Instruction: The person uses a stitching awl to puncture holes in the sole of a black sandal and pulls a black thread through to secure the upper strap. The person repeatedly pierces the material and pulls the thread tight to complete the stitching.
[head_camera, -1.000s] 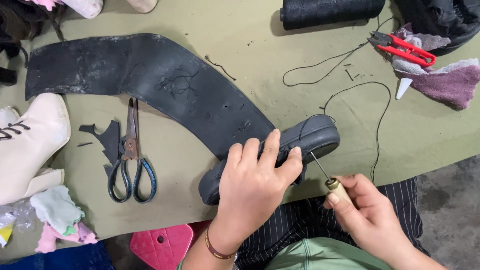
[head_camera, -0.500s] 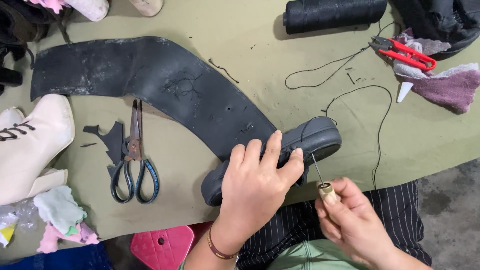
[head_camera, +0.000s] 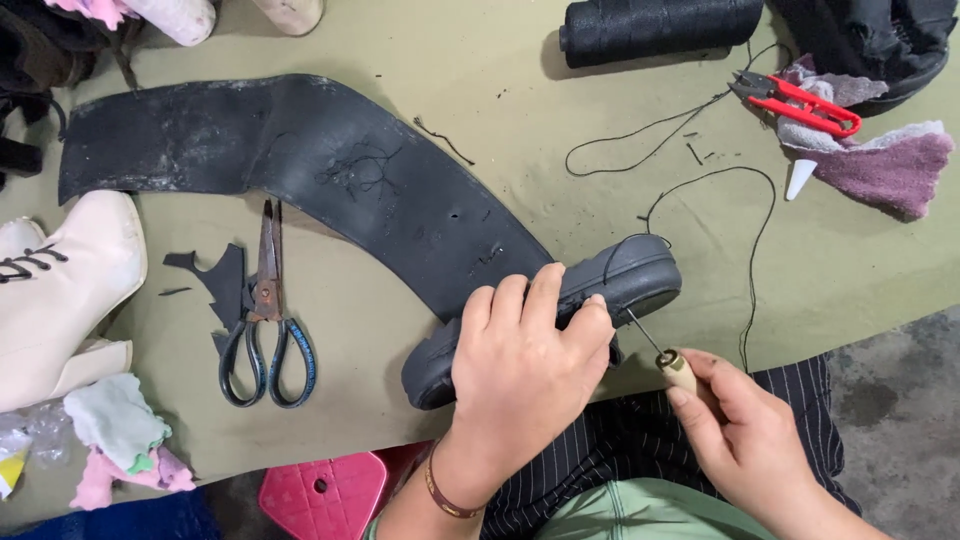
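Little moved since a second ago: right hand (head_camera: 745, 440) with the wooden-handled awl (head_camera: 672, 365) drawn a touch nearer the shoe, then eased back to much the same slant; metal tip again at the sole edge near the toe. Left hand (head_camera: 520, 365) unchanged, palm down over the dark shoe (head_camera: 560, 315), fingers curled across the upper and pressed tight, pinning it to the olive-green table (head_camera: 400, 420) at the near edge. Shoe lying on its side, toe to the right, heel toward the left, partly hidden under that hand. Right-hand fingers closed round the awl's handle, pinching it between thumb and fingertips.

Black thread (head_camera: 752, 260) running from the toe area in a loop across the table, up toward the black thread spool (head_camera: 660, 28) at the far edge. No visible change in the loop. Judged from this: stitching along the sole rim in hand, one short prick of the awl and no more, seam not far advanced.

Around it: long curved black rubber sheet (head_camera: 300, 165) just behind the shoe, rusty scissors (head_camera: 265, 320) with dark handles to the left beside black offcuts (head_camera: 215, 285), red thread snips (head_camera: 800, 100) and a purple cloth (head_camera: 885, 165) far right, white laced boot (head_camera: 60, 290) far left.
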